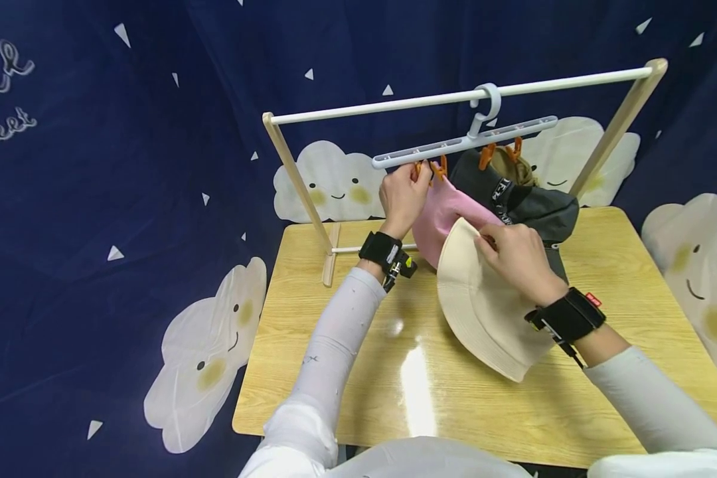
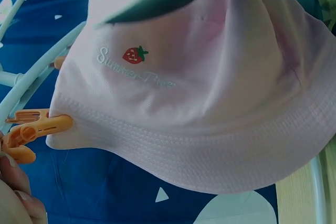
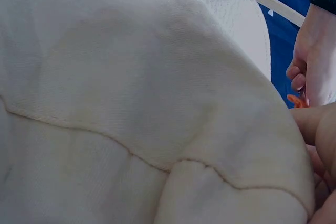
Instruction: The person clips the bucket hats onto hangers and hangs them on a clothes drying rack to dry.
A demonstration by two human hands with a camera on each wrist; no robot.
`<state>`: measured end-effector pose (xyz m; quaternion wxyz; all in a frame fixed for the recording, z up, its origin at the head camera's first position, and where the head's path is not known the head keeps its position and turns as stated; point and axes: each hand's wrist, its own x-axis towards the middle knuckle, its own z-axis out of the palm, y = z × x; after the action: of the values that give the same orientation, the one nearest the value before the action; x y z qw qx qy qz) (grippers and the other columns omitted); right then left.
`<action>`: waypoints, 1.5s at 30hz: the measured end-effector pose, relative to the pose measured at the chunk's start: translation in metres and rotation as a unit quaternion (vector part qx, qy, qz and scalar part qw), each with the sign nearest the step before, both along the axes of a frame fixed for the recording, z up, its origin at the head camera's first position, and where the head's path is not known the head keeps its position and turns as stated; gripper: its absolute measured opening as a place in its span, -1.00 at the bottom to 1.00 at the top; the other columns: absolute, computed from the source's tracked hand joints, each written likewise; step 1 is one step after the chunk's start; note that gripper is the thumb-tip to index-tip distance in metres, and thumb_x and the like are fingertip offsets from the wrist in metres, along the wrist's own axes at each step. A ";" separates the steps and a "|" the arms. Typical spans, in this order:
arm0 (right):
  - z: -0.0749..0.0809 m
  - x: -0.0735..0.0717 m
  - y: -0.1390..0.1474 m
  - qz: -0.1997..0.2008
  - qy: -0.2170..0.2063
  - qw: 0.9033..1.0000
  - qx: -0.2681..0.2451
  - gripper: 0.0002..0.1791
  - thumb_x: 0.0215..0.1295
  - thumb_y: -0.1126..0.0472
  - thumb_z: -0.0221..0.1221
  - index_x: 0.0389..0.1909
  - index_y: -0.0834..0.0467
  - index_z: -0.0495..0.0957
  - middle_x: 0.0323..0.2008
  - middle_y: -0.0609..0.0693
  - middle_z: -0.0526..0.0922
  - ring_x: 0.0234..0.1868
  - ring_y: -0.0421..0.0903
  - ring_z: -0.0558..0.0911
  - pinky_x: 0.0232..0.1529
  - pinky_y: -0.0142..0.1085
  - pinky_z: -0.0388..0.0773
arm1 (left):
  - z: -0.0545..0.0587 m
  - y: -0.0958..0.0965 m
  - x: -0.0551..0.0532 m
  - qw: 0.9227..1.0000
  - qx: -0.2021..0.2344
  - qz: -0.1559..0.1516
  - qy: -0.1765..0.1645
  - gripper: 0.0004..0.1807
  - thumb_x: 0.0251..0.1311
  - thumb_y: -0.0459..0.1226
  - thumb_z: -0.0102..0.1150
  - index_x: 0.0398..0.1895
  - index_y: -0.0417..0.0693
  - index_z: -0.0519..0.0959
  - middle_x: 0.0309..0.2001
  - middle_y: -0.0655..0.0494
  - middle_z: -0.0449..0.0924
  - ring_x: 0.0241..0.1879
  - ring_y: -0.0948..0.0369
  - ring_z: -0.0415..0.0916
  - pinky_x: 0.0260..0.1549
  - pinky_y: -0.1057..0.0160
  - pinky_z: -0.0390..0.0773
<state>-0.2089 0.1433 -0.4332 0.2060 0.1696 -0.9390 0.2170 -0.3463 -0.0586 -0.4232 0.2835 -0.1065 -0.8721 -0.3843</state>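
My left hand (image 1: 403, 198) pinches an orange clip (image 2: 20, 153) below the left end of a pale blue hanger (image 1: 430, 151). A pink bucket hat (image 2: 173, 108) with strawberry embroidery hangs just right of it, its brim edge gripped by an orange clip. My right hand (image 1: 520, 255) holds a cream bucket hat (image 1: 484, 305) by its edge, thumb against the cloth, in front of the pink hat. In the right wrist view the cream hat's seamed cloth (image 3: 136, 93) fills most of the picture, and my right fingers are partly hidden behind its edge.
The hanger hooks over a white rail (image 1: 382, 107) on a wooden-ended stand. Dark grey hats (image 1: 544, 209) and a tan-brown one (image 1: 516, 166) hang at its right side from orange clips. Beneath is a wooden table (image 1: 358, 332); a dark blue cloud-patterned curtain (image 1: 155, 166) stands behind.
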 end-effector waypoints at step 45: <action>0.037 -0.089 -0.073 0.000 0.017 0.999 0.032 -0.73 0.39 0.30 0.21 -0.54 0.20 0.46 -0.61 0.20 0.57 -0.57 0.37 0.57 -0.55 0.22 0.44 | -0.002 -0.001 -0.002 0.998 -0.037 -0.004 -0.040 -0.55 0.50 0.08 0.06 -0.57 0.10 0.46 -0.59 0.22 0.48 -0.48 0.12 0.57 -0.50 0.16 0.42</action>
<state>-0.2978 0.0705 -0.3961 0.2165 0.1796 -0.9418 0.1842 -0.3480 -0.0594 -0.4256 0.2424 -0.1052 -0.8959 -0.3571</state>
